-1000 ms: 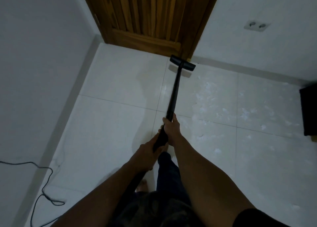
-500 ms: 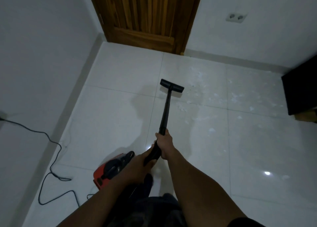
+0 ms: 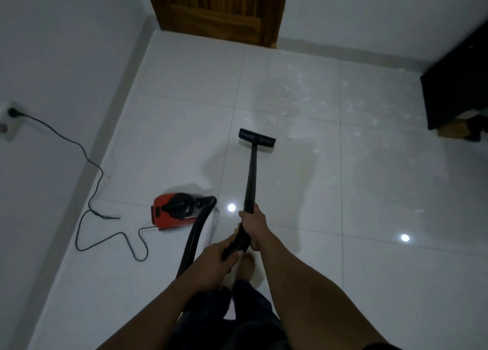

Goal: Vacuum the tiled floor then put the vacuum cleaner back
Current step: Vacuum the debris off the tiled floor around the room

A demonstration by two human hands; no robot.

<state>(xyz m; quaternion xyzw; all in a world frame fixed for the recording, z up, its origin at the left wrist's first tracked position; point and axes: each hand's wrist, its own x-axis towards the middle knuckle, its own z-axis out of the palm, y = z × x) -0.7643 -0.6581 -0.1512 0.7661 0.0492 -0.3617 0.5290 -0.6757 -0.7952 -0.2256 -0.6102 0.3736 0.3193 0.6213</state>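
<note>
The left hand [image 3: 215,260] is closing its grip around the lower wand [image 3: 252,175] handle; the right hand [image 3: 252,224] is gripping the wand ahead of it. The floor nozzle [image 3: 257,137] is resting flat on the tiled floor [image 3: 369,191]. The red vacuum cleaner [image 3: 175,212] is sitting to the left, its cord [image 3: 87,162] trailing to a wall socket [image 3: 12,113].
</note>
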